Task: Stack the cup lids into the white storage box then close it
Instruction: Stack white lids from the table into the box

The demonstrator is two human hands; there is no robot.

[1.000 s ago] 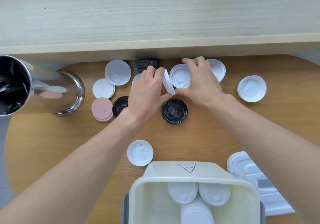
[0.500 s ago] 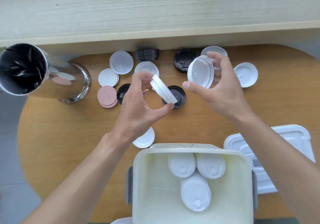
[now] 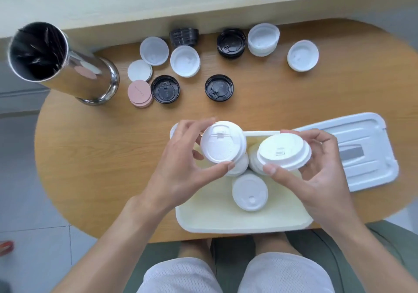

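White plastic fills both hands over the white storage box [image 3: 226, 219], which sits open at the near edge of the wooden table [image 3: 90, 157]; the left hand [image 3: 181, 168] pinches a white cup lid [image 3: 222, 142] between thumb and fingers, top face up, above the box's far-left part; the right hand [image 3: 316, 179] grips a second white lid [image 3: 283, 151] the same way, tilted, above the box's far-right part.

Inside the box one lid stack [image 3: 250, 191] stands in plain view near the middle; two more stacks seem to stand just beyond it under the held lids, though the hands hide most of them; much of the box floor on the near side is bare.

Left to gather, beyond the box: a white lid stack [image 3: 263, 39] at the far right, a single white lid [image 3: 303, 55] further right of it, two upturned white lids [image 3: 185, 60] and [image 3: 154, 50], three black lids [image 3: 231, 43], [image 3: 219, 87], [image 3: 165, 89], and a black stack [image 3: 183, 36] by the table's far edge; flat white discs [image 3: 139, 70] and pink discs [image 3: 139, 93] lie far left of the box beside a steel canister [image 3: 56, 64]; whether those discs count as lids I cannot tell; a white lid's edge shows by the left wrist, touching the box's far-left corner.

The box cover [image 3: 362, 152] lies flat just right of the box, not yet fitted; my judgement: under halfway, with this pair about to go onto stacks, many lids remaining, closing last.
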